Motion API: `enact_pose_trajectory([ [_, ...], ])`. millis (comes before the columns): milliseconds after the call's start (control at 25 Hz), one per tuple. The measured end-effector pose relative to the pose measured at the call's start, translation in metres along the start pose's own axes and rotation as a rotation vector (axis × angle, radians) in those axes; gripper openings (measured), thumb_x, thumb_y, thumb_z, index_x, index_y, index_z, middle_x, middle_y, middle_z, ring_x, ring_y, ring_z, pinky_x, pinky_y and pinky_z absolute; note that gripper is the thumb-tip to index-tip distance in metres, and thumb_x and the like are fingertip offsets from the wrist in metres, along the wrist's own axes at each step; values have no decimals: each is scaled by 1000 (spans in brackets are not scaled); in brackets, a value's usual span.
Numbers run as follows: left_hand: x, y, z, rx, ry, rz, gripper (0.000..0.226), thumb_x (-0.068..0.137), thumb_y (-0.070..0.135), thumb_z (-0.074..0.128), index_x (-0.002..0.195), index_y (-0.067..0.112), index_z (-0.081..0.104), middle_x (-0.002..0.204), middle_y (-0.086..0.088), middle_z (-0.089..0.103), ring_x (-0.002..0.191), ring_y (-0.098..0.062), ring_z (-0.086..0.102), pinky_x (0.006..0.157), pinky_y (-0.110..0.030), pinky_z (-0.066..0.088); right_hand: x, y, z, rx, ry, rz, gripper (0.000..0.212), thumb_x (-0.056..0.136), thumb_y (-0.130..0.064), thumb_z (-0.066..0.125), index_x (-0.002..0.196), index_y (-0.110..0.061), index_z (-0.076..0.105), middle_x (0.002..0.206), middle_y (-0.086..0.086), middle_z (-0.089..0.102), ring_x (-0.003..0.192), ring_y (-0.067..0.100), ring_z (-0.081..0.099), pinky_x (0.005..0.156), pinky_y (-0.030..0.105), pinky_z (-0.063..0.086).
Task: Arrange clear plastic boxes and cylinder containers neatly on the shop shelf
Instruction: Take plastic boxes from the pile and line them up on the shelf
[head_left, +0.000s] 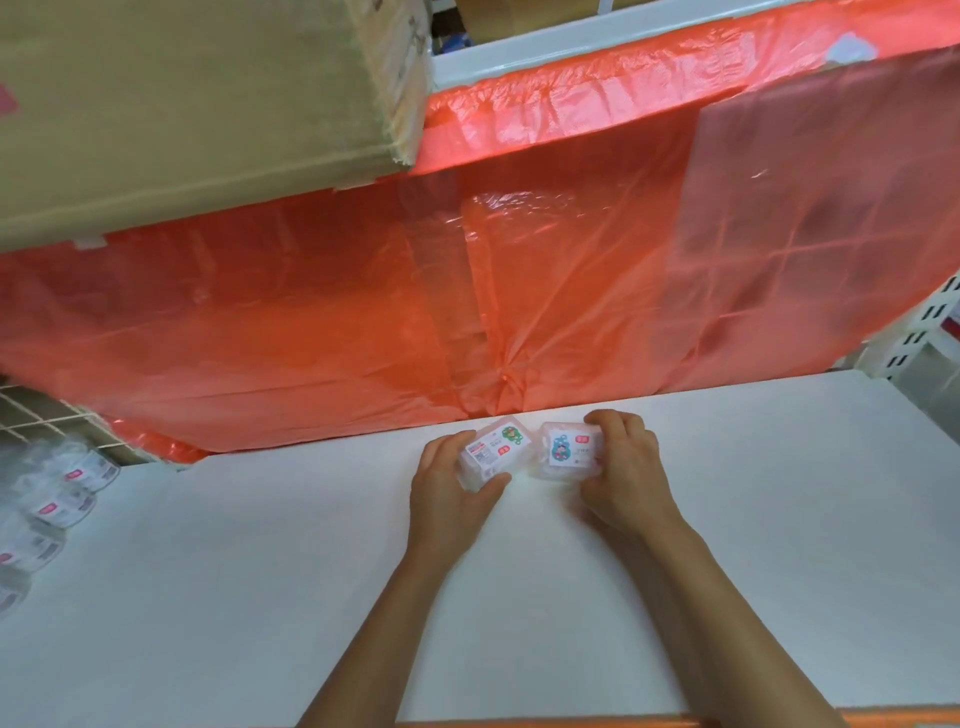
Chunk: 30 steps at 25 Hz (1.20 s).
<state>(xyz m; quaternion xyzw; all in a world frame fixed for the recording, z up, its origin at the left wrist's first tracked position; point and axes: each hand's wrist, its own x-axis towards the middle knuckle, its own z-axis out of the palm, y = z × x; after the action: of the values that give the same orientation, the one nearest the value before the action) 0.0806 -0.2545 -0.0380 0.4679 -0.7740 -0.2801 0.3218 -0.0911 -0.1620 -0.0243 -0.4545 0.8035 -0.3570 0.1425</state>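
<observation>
Cylinder containers (57, 493) lie in a row at the far left of the white shelf (208, 597). At centre, the left hand (447, 493) has its grip clamped on the green-sticker box (496, 451). Just beside it sits the blue-sticker box (571, 449), likewise clamped in the grip of the right hand (623, 478). Both boxes rest near the orange plastic sheet (311, 322), apparently to be squared side by side.

The left forearm (384, 623) and right forearm (727, 613) reach forward, converging. The left grip (447, 488) curls round a small clear box (496, 452), thumb on its near edge. Just beside it, the right grip (623, 478) clasps a second clear box (569, 452), fingers over its far side.
</observation>
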Motion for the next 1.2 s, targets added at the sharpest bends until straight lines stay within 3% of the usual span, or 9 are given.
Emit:
enact_pose_trajectory([
  [280, -40, -46, -82, -25, 216, -117, 50, 70, 20, 81, 115, 20, 61, 114, 4, 52, 102, -10, 55, 85, -15, 40, -30, -67, 70, 78, -65, -162, 56, 66, -2, 61, 120, -10, 48, 110, 9, 50, 104, 30, 46, 70, 21, 24],
  [440, -74, -87, -148, -41, 339, -157, 51, 71, 20, 81, 117, 15, 61, 113, 3, 51, 102, -12, 57, 88, -19, 44, -67, -128, 117, 109, -96, -247, 58, 67, -7, 68, 122, -9, 49, 110, 11, 52, 103, 30, 47, 74, 22, 26],
  [600, -117, -132, -219, -50, 459, -166, 51, 73, 19, 80, 119, 13, 60, 114, 3, 53, 100, -7, 53, 84, -1, 36, -115, -197, 169, 123, -152, -336, 58, 68, -14, 72, 121, -12, 49, 114, 9, 54, 106, 28, 47, 78, 22, 29],
  [640, -128, -143, -236, -60, 473, -168, 51, 73, 19, 79, 120, 14, 60, 115, 3, 54, 102, -8, 54, 85, -2, 37, -128, -214, 182, 132, -161, -346, 59, 68, -16, 72, 121, -13, 48, 114, 8, 54, 107, 27, 47, 79, 24, 32],
  [800, -171, -193, -306, -37, 539, -190, 57, 73, 31, 73, 124, 11, 57, 120, -2, 57, 110, -15, 55, 97, -30, 45, -180, -284, 233, 142, -207, -422, 64, 65, -13, 73, 124, -12, 48, 116, 10, 52, 109, 28, 46, 87, 27, 34],
  [1000, -217, -244, -385, -31, 585, -193, 65, 73, 42, 59, 129, 11, 54, 125, -4, 56, 116, -16, 54, 100, -26, 42, -231, -355, 290, 159, -282, -479, 66, 64, -12, 76, 124, -10, 48, 116, 12, 52, 109, 29, 47, 90, 30, 35],
  [1200, -236, -288, -443, 21, 689, -287, 61, 75, 34, 65, 130, 11, 54, 125, -7, 54, 114, -16, 52, 98, -21, 39, -254, -416, 344, 172, -349, -567, 68, 65, -15, 77, 126, -9, 48, 118, 13, 52, 112, 30, 46, 92, 30, 34],
])
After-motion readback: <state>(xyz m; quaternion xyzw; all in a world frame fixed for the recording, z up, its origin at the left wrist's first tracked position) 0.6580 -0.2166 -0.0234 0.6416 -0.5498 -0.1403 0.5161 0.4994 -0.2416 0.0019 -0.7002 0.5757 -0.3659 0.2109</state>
